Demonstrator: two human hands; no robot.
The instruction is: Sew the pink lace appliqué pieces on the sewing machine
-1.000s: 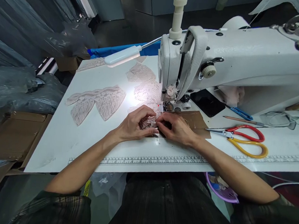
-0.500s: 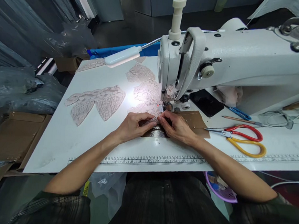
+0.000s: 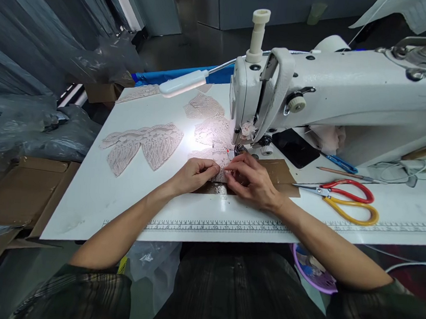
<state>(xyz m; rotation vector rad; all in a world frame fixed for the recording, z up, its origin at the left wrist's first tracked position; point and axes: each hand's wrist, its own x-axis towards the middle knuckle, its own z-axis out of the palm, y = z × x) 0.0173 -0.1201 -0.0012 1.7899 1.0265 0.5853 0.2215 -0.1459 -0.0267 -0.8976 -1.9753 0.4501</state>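
A pale pink lace piece (image 3: 218, 155) lies under the needle area of the white sewing machine (image 3: 251, 93), lit by its lamp. On the near edge of the lace, my left hand (image 3: 197, 174) is closed in a pinch, thumb against the curled forefinger. My right hand (image 3: 253, 181) is just right of it, its bent fingertips at the lace edge close to the presser foot; its fingers are a little apart from one another, and they partly hide the foot. Brown tape (image 3: 214, 187) covers the machine bed beneath both hands.
More lace pieces (image 3: 158, 148) lie to the left on the white table (image 3: 84, 203). Right of the machine head are a black phone (image 3: 295, 148), red-and-yellow-handled scissors (image 3: 351, 202), blue-handled snips (image 3: 340, 162) and a pencil (image 3: 339, 172). A printed ruler (image 3: 215, 227) runs along the front edge.
My right hand's fingers have lifted and spread slightly, and a small gap shows between the two hands. My left hand stays at the lace edge. The whole view has shifted slightly.
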